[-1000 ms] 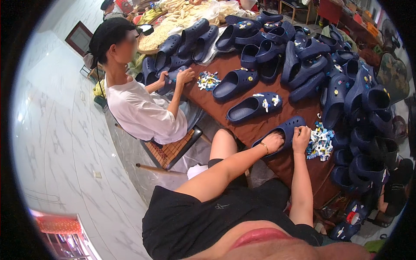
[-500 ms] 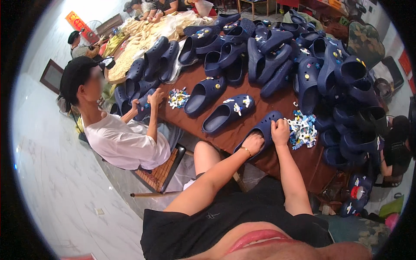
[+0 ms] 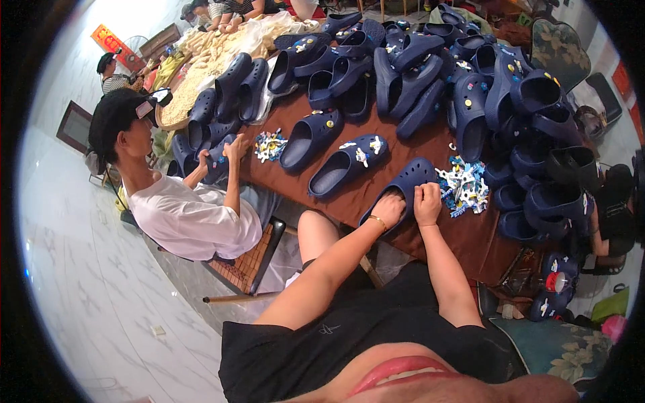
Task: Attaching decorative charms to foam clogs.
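A navy clog [image 3: 410, 180] lies on the brown table [image 3: 463, 235] right in front of me. My left hand [image 3: 388, 209] grips its heel end, and my right hand [image 3: 427, 201] presses on its upper, fingers curled. Just right of the right hand lies a heap of small colourful shoe charms [image 3: 463, 188]. A second navy clog [image 3: 349, 163] with charms fitted lies a little farther off to the left.
A person in a white shirt [image 3: 195, 218] sits on a wooden chair [image 3: 248, 258] at my left, holding a clog [image 3: 218, 158]. Large piles of navy clogs [image 3: 510, 101] cover the far and right table. More charms [image 3: 269, 144] lie near that person. Other people sit far back.
The view has swung so the table sits more centred and closer. Both hands stay on the same clog, with the right hand's fingers shifting slightly on its upper.
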Demonstrator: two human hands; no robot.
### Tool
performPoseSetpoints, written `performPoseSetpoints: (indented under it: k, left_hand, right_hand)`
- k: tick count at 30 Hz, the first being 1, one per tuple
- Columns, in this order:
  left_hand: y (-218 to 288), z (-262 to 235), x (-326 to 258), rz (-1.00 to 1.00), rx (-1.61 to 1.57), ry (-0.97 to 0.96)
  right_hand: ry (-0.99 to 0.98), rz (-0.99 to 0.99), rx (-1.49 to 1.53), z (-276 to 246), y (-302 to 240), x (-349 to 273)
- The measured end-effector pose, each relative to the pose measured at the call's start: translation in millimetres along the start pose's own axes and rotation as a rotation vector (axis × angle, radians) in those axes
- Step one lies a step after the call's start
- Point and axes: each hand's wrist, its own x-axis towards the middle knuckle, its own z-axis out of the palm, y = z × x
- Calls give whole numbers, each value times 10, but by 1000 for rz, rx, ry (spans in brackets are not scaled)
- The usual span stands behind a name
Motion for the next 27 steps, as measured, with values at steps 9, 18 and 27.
performPoseSetpoints:
  k: [9, 18, 27]
  left_hand:
    - [-80, 141, 97, 46, 184, 125]
    - [-194, 134, 62, 61, 167, -21]
    - [-155, 120, 70, 53, 178, 26]
  right_hand:
    - [5, 6, -192, 116, 157, 60]
    - [95, 95, -133, 149, 62, -142]
    - [181, 189, -52, -6, -130, -61]
